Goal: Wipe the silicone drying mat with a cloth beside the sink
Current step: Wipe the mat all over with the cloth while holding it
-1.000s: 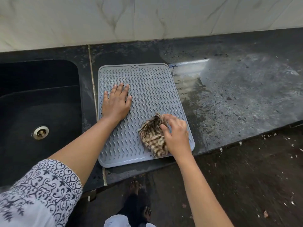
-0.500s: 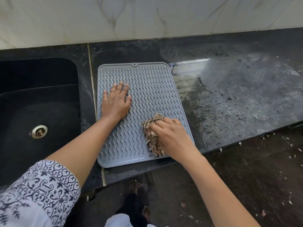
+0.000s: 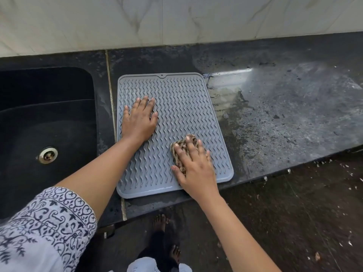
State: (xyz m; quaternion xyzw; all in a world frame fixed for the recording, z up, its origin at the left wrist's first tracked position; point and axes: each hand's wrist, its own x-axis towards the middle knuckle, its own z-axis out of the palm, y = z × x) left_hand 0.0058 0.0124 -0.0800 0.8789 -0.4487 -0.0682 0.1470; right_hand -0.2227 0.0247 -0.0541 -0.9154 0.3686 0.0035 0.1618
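A grey silicone drying mat (image 3: pixel 182 99) with wavy ridges lies on the black counter just right of the sink. My left hand (image 3: pixel 139 120) rests flat on the mat's left half, fingers spread, holding nothing. My right hand (image 3: pixel 194 165) presses down on a brown-and-cream checked cloth (image 3: pixel 181 147) near the mat's front right part. The cloth is bunched under my palm and fingers, and only its far and left edges show.
A black sink (image 3: pixel 47 122) with a metal drain (image 3: pixel 47 155) sits to the left. The black stone counter (image 3: pixel 284 118) to the right is wet and speckled with dirt. A tiled wall (image 3: pixel 176 20) runs behind. My bare feet (image 3: pixel 160 222) stand on the dark floor below.
My right hand has flattened over the cloth and pushed it slightly away from me across the mat. My left hand has stayed in place on the mat.
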